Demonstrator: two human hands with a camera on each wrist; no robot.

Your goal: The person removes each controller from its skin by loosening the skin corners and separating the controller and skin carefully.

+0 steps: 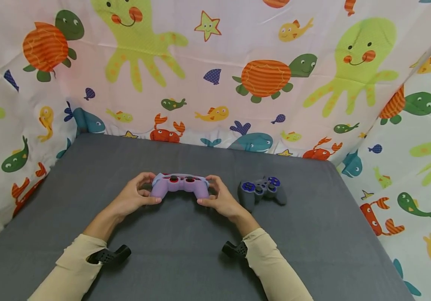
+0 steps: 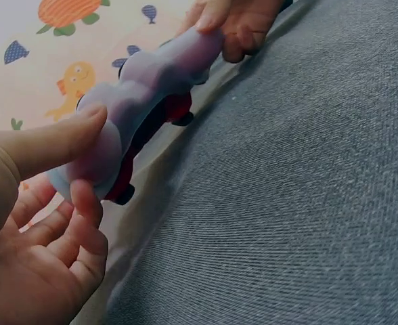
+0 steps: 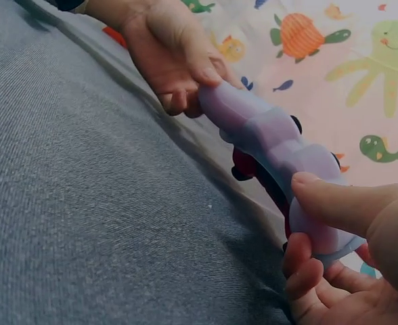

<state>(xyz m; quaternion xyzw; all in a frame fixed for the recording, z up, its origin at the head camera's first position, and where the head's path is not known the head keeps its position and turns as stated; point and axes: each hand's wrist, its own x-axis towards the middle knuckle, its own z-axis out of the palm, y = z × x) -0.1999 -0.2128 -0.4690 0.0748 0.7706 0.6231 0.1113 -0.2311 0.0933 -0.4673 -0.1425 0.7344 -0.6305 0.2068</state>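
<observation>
Both hands hold a game controller [image 1: 181,186] with a pale purple silicone cover over it. Red parts and black thumbsticks show past the cover's edge, in the head view and in both wrist views. My left hand [image 1: 138,194] grips its left end, thumb on the near handle and fingers behind. The right hand [image 1: 220,197] grips the other end in the same way. In the left wrist view, the left thumb presses on the smooth purple cover [image 2: 141,91] while fingertips curl under the rim. The right wrist view has the right thumb on the cover [image 3: 253,128] likewise.
A second controller [image 1: 262,190], dark grey with blue button areas, lies on the grey cloth-covered table [image 1: 178,267] to the right of the right hand. Behind and beside the table hangs a curtain [image 1: 185,50] printed with sea animals. Each wrist carries a black camera mount [image 1: 112,255].
</observation>
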